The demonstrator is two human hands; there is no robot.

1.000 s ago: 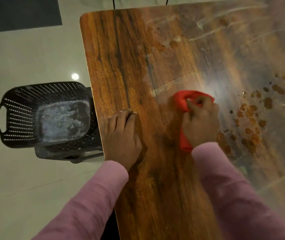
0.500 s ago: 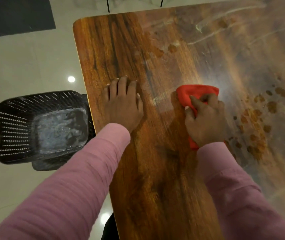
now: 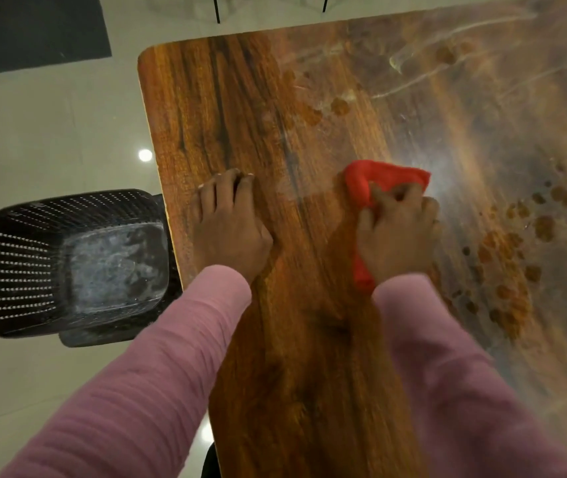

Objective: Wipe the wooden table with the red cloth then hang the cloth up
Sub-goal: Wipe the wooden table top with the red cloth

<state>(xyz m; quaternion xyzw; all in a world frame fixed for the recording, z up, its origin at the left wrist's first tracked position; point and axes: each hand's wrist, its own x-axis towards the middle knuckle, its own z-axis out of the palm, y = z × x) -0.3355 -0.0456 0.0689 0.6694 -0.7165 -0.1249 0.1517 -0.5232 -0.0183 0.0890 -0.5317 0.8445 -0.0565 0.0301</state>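
Broadly, the wooden table (image 3: 240, 98) ran away from you. Your left hand (image 3: 230, 225) lay flat near the table's left edge. Your right hand (image 3: 395, 236) gripped the bunched red cloth (image 3: 385, 174) mid-table, with brown spots (image 3: 502, 270) just right of it, nearer that hand.

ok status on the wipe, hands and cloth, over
Left hand flat on the wooden table. Right hand grips the red cloth, pressed on the tabletop. Brown spots to its right unwiped, nothing in the way.

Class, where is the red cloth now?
Head view: the red cloth sits on the wooden table right of centre, gripped by the right hand, left of the brown spots.
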